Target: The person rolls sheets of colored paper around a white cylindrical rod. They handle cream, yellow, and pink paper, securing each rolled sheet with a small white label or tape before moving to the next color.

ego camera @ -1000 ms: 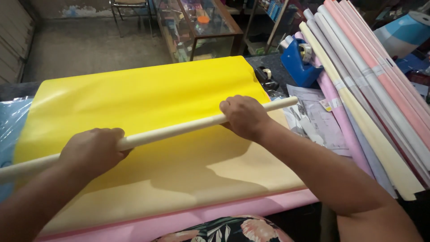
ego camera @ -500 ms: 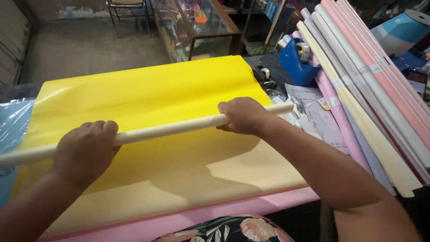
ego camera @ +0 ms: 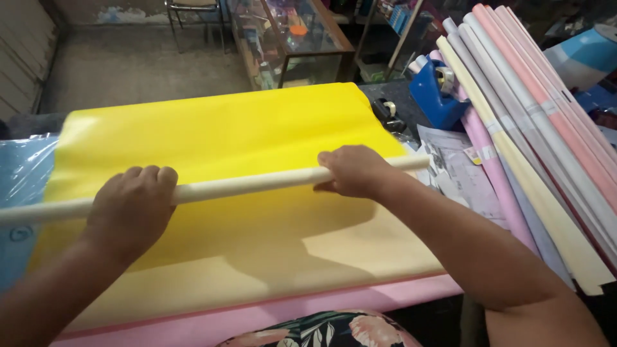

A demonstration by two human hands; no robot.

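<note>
Both the left hand [ego camera: 132, 209] and the right hand [ego camera: 352, 170] are closed around a pale rod [ego camera: 244, 186] lying across a yellow sheet [ego camera: 218, 128] on the bench. Paper rolls [ego camera: 514, 128] lean at the right, with a glass cabinet [ego camera: 289, 45] on the concrete floor [ego camera: 128, 64] beyond

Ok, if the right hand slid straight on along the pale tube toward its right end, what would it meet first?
The right hand would probably reach the pale tube's end, then the rolls of paper; depth is unclear.

left hand [ego camera: 132, 209] – slid further left | pale rod [ego camera: 247, 184] – nearer level
</note>
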